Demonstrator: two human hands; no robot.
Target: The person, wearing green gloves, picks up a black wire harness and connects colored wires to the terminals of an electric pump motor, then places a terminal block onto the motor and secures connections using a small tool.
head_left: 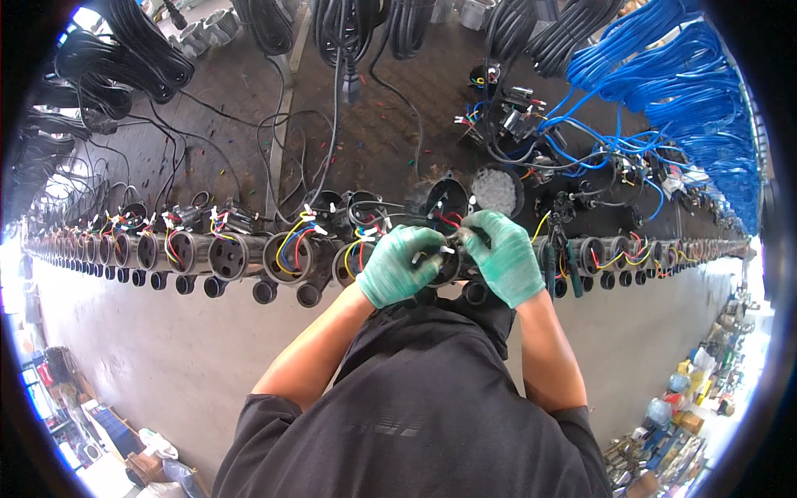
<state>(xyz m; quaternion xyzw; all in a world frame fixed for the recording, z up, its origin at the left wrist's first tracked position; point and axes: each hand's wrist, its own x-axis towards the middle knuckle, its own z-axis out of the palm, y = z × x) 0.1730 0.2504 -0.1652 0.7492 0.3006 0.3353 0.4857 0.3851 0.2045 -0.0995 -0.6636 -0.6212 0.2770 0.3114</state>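
Note:
Both my hands wear green gloves and meet over a black cylindrical housing (449, 270) at the bench edge. My left hand (402, 267) is closed, its thumb and fingers pinched around thin wire ends. A small white wire connector (447, 250) shows between the two hands. My right hand (504, 256) is closed too, its fingertips pinching thin wire beside the connector; the exact grip is partly hidden. Red wires (449, 221) run just behind the fingertips, in front of an open black round cover (447, 197). Dark-handled pliers (561, 236) stand right of my right hand.
A long row of black housings (228, 256) with coloured wires lines the bench edge. Bundled black cables (344, 29) and blue cables (664, 66) lie at the back. Near the right hand is a round tub of greyish material (496, 192). Small coloured bits dot the dark benchtop (378, 124).

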